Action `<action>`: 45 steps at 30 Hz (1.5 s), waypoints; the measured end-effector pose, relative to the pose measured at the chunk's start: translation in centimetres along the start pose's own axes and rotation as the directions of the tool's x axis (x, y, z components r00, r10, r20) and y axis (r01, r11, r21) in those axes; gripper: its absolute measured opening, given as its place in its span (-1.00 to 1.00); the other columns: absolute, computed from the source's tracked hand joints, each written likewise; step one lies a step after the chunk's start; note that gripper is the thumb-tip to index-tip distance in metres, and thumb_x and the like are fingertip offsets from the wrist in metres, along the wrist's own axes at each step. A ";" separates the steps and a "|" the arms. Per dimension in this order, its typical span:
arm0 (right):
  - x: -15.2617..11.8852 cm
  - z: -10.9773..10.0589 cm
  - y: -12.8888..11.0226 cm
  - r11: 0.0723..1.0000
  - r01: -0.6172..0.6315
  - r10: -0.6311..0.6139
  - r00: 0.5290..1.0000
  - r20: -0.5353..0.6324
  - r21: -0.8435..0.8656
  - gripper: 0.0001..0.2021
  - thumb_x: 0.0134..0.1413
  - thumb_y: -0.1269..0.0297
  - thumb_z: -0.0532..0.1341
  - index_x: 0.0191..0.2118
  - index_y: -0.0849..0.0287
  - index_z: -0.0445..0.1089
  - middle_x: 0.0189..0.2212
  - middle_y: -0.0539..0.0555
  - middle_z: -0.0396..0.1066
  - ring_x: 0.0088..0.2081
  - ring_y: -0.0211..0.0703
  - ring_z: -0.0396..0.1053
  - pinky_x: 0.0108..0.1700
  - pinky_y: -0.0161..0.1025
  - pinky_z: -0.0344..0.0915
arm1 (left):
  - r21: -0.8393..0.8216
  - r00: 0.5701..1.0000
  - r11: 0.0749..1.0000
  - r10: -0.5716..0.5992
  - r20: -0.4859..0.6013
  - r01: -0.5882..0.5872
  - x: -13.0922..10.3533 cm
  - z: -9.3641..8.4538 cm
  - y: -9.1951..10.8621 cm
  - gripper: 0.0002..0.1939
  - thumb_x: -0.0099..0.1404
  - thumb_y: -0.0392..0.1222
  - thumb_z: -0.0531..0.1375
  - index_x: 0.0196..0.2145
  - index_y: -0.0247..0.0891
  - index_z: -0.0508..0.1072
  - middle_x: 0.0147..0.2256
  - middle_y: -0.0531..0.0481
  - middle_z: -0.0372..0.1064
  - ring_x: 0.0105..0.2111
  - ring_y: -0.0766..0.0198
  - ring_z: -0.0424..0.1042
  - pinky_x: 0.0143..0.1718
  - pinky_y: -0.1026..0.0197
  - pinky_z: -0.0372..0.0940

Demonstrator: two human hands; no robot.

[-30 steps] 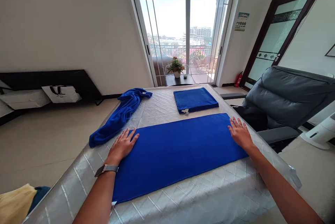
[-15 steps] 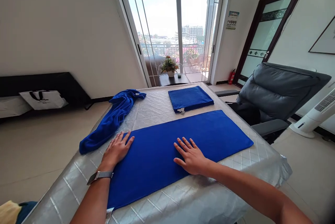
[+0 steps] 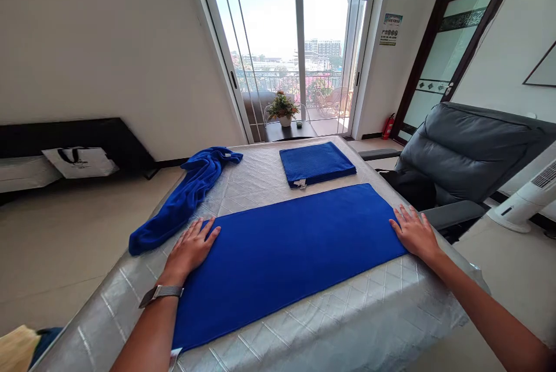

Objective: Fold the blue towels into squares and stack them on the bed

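A long blue towel lies flat and smooth across the silver quilted table cover. My left hand rests on its left end, fingers stretched out, with a watch on the wrist. At the opposite end, my right hand lies over the towel's right edge, palm down and fingers spread. Behind the towel sits a neat stack of folded blue towels with a white tag at its front. A crumpled blue towel is bunched along the table's left side, beyond my left hand.
A dark padded armchair stands close to the table's right side, with a white tower fan beyond it. Past the far edge is a small dark table with a potted plant. A white bag lies on a low black bench at left.
My right hand has slid from the towel's middle to its right edge. My left hand has stayed almost in place. The view has shifted slightly.
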State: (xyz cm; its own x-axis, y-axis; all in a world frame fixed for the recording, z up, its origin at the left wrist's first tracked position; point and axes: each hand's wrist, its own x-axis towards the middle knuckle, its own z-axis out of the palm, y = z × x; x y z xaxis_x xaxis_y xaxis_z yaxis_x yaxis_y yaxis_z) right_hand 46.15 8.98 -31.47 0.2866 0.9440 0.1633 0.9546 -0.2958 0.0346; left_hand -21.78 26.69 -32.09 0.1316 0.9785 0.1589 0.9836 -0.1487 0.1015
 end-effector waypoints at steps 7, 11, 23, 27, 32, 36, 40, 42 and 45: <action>6.0 -2.2 -1.4 0.986 0.105 -0.100 0.994 -0.044 0.128 -0.52 0.34 0.12 -0.05 0.15 0.12 0.48 0.29 0.16 0.29 0.25 0.09 0.25 0.30 0.00 0.14 | 0.030 0.998 0.999 -0.046 0.046 0.044 0.0 -0.5 0.5 -0.27 0.45 0.17 -0.20 0.43 -0.25 0.07 0.43 -0.21 -0.02 0.44 -0.02 -0.10 0.39 -0.14 -0.13; 12.2 -2.2 -1.2 0.941 0.211 -0.244 0.965 0.097 0.266 -0.53 0.32 0.15 -0.01 0.20 0.11 0.44 0.28 0.14 0.31 0.23 0.00 0.30 0.29 -0.11 0.16 | 0.054 0.998 0.998 -0.037 0.050 0.034 -0.1 -0.7 0.6 -0.27 0.46 0.17 -0.22 0.42 -0.27 0.09 0.42 -0.23 -0.01 0.44 -0.03 -0.09 0.39 -0.12 -0.11; 19.3 -0.3 0.3 0.944 0.209 -0.255 0.954 0.160 0.256 -0.54 0.35 -0.03 0.01 0.21 -0.10 0.42 0.12 0.13 0.42 0.14 0.08 0.35 0.11 -0.02 0.30 | 0.122 1.000 0.992 -0.028 0.005 0.028 -0.7 -1.6 1.5 -0.33 0.46 0.10 -0.17 0.40 -0.19 0.14 0.41 -0.20 0.03 0.43 -0.02 -0.06 0.38 -0.23 -0.14; 19.1 1.0 -0.1 0.947 0.173 -0.206 0.974 0.098 0.270 -0.52 0.37 -0.10 -0.03 0.26 -0.18 0.36 0.15 0.16 0.35 0.22 0.15 0.26 0.19 0.15 0.20 | 0.140 0.998 0.989 -0.048 -0.032 0.052 -1.0 -2.5 2.1 -0.31 0.45 0.11 -0.18 0.40 -0.21 0.15 0.42 -0.21 0.02 0.42 -0.05 -0.04 0.39 -0.23 -0.13; 19.3 1.4 0.1 0.932 0.143 -0.186 0.978 0.099 0.334 -0.52 0.36 -0.11 -0.02 0.25 -0.19 0.38 0.11 0.16 0.38 0.19 0.16 0.28 0.18 0.16 0.19 | 0.181 0.996 0.984 0.013 -0.092 0.004 -1.1 -4.7 4.6 -0.33 0.41 0.11 -0.12 0.37 -0.20 0.22 0.34 -0.17 0.19 0.38 -0.09 0.08 0.37 -0.20 -0.04; 19.8 1.3 0.3 0.914 0.124 -0.180 0.977 0.111 0.387 -0.55 0.34 -0.08 0.02 0.22 -0.18 0.42 0.05 0.14 0.43 0.13 0.12 0.33 0.14 0.06 0.24 | 0.123 0.977 0.976 0.194 -0.093 -0.182 -1.4 -7.4 13.1 -0.41 0.44 0.10 -0.09 0.25 -0.20 0.38 0.22 -0.21 0.36 0.20 -0.12 0.34 0.23 -0.14 0.22; 20.0 1.2 0.4 0.910 0.094 -0.158 0.979 0.129 0.405 -0.57 0.32 -0.08 0.06 0.19 -0.21 0.44 0.04 0.09 0.46 0.10 0.09 0.36 0.11 -0.02 0.26 | -0.057 0.743 0.744 0.668 0.038 -0.666 -3.2 -8.9 27.6 -0.59 0.52 0.01 -0.04 0.18 -0.07 0.41 0.06 -0.11 0.48 0.02 0.08 0.47 0.05 0.02 0.33; 20.0 1.2 0.4 0.908 0.082 -0.148 0.980 0.133 0.411 -0.57 0.32 -0.08 0.07 0.19 -0.20 0.45 0.04 0.08 0.46 0.09 0.07 0.37 0.09 -0.05 0.27 | -0.116 0.564 0.570 0.822 0.082 -0.813 -4.2 -8.4 35.1 -0.64 0.50 0.01 0.03 0.12 -0.11 0.44 -0.10 -0.11 0.51 -0.13 0.14 0.50 -0.10 0.07 0.34; 20.0 1.1 0.4 0.907 0.073 -0.138 0.982 0.130 0.414 -0.58 0.31 -0.07 0.09 0.17 -0.18 0.47 0.04 0.07 0.47 0.06 0.04 0.39 0.08 -0.08 0.28 | -0.150 0.395 0.397 0.918 0.050 -0.905 -5.6 -5.8 44.9 -0.62 0.46 0.09 0.09 0.05 -0.17 0.46 -0.23 -0.10 0.47 -0.22 0.14 0.47 -0.24 0.10 0.30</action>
State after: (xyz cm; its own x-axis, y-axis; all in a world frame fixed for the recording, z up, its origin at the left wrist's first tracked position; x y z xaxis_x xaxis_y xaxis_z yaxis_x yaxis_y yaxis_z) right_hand 52.35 27.90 -29.31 0.1598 0.9868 0.0272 0.9204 -0.1390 -0.3653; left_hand 20.91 13.71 -22.72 0.9606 0.2568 0.1064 0.2534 -0.9663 0.0443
